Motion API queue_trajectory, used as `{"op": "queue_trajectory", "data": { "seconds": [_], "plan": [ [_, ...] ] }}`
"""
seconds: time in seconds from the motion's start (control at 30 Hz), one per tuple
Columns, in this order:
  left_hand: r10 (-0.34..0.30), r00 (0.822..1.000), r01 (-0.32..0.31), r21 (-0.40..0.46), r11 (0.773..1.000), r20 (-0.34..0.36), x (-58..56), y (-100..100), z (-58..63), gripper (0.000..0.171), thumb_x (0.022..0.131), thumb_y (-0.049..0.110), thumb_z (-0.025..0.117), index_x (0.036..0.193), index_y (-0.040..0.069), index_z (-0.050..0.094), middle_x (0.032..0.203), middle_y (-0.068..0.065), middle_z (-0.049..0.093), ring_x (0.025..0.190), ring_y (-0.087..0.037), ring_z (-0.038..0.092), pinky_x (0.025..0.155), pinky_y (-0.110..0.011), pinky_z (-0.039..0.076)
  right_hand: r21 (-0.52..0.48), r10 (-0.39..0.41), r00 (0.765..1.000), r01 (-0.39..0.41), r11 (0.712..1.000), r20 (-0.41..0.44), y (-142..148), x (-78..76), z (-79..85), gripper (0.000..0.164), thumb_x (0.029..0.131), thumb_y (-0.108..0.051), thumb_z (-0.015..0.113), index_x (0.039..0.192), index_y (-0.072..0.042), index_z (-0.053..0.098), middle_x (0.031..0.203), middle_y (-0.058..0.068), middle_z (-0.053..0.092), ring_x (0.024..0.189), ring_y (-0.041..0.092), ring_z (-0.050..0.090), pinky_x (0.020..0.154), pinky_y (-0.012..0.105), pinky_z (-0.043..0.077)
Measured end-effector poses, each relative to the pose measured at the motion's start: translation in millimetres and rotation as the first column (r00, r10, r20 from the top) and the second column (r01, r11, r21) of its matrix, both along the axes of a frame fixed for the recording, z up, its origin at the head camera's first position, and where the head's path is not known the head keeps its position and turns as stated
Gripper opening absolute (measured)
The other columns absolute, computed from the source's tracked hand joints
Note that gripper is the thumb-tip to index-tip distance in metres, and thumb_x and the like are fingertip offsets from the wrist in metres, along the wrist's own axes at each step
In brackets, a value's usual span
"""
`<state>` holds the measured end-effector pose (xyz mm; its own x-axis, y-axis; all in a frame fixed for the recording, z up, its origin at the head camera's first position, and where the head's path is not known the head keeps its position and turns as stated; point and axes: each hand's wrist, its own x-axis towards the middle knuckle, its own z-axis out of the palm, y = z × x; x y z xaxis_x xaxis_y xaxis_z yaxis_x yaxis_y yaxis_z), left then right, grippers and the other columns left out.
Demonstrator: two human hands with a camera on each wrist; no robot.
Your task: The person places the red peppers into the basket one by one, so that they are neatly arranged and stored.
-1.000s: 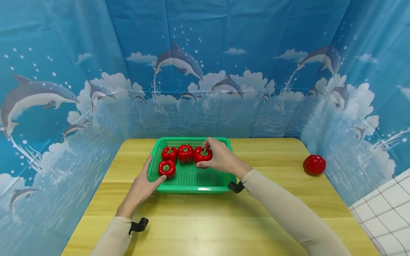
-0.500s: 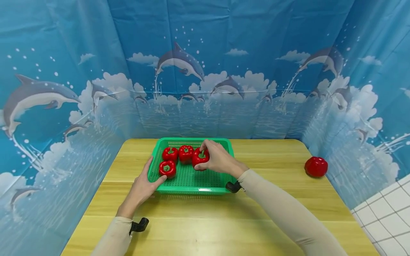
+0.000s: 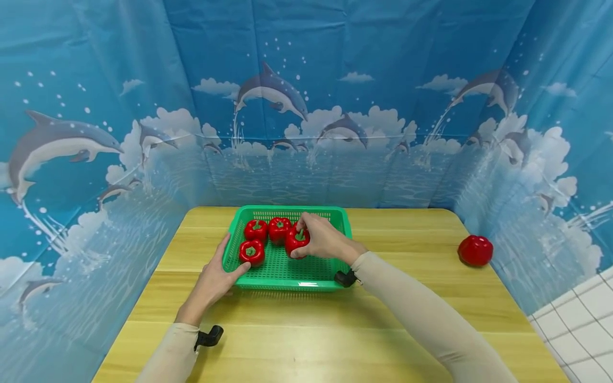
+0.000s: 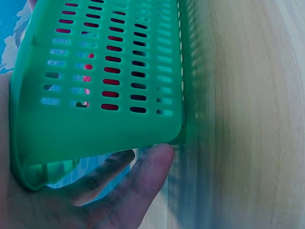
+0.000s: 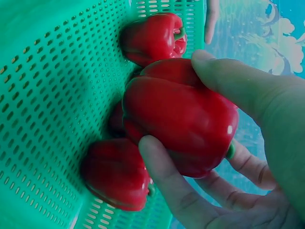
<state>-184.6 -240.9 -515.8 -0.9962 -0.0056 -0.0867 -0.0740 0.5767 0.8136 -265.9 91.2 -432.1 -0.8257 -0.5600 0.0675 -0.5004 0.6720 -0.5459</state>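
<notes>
A green plastic basket holds several red bell peppers, among them one near its front left corner. My right hand grips another red bell pepper with thumb and fingers on its sides, stem toward the palm in the right wrist view. This pepper is over the basket's middle, beside the back peppers. My left hand holds the basket's left front corner, thumb over the rim and fingers along the outside. In the left wrist view, its fingers lie against the basket's outer wall.
One more red bell pepper lies on the wooden table near its right edge. A blue dolphin-print curtain rises behind the table and along both sides.
My right hand has moved the gripped bell pepper slightly left and toward the front of the basket. The left hand stays at the basket's corner. The head view has shifted a little.
</notes>
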Motion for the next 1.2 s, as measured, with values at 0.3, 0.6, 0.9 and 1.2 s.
{"op": "queue_trajectory", "data": {
  "seconds": [0.3, 0.6, 0.9, 1.2],
  "plan": [
    [-0.010, 1.000, 0.010, 0.014, 1.000, 0.000, -1.0, 2.1, -0.9, 0.109, 0.110, 0.055, 0.079, 0.188, 0.048, 0.003, 0.184, -0.038, 0.035, 0.075, -0.029, 0.084, 0.067, -0.044, 0.071, 0.087, 0.045, 0.999, -0.046, 0.995, 0.019, -15.1, -4.5, -4.9, 0.051, 0.095, -0.035, 0.101, 0.123, -0.014, 0.064, 0.116, 0.004, 0.067, 0.099, 0.023, 0.055, 0.086, 0.038, 0.052],
    [-0.003, 1.000, 0.003, -0.004, 1.000, 0.000, 0.7, 0.3, -3.4, 0.110, 0.110, 0.057, 0.078, 0.188, 0.047, 0.002, 0.182, -0.040, 0.038, 0.066, -0.028, 0.081, 0.066, -0.040, 0.069, 0.131, 0.129, 0.989, -0.138, 0.982, 0.074, -27.3, -9.5, -12.4, 0.045, 0.101, -0.026, 0.095, 0.130, -0.011, 0.064, 0.124, 0.004, 0.072, 0.109, 0.022, 0.058, 0.095, 0.042, 0.057],
    [-0.001, 1.000, 0.001, -0.018, 1.000, -0.008, -0.1, -0.2, 0.9, 0.110, 0.110, 0.057, 0.078, 0.188, 0.047, 0.002, 0.178, -0.043, 0.043, 0.062, -0.029, 0.080, 0.066, -0.039, 0.067, 0.174, 0.157, 0.985, -0.167, 0.971, 0.070, -38.8, -13.3, -14.6, 0.047, 0.097, -0.032, 0.099, 0.127, -0.012, 0.069, 0.128, 0.003, 0.076, 0.100, 0.018, 0.065, 0.100, 0.043, 0.062],
    [0.001, 1.000, -0.002, -0.015, 1.000, -0.010, -1.7, -1.2, 0.6, 0.109, 0.110, 0.057, 0.078, 0.189, 0.045, 0.003, 0.178, -0.042, 0.043, 0.064, -0.027, 0.081, 0.066, -0.038, 0.067, 0.192, 0.178, 0.982, -0.188, 0.963, 0.067, -43.5, -20.7, -14.2, 0.047, 0.094, -0.030, 0.102, 0.123, -0.013, 0.069, 0.115, 0.002, 0.075, 0.082, 0.017, 0.059, 0.087, 0.038, 0.057]
  ]
}}
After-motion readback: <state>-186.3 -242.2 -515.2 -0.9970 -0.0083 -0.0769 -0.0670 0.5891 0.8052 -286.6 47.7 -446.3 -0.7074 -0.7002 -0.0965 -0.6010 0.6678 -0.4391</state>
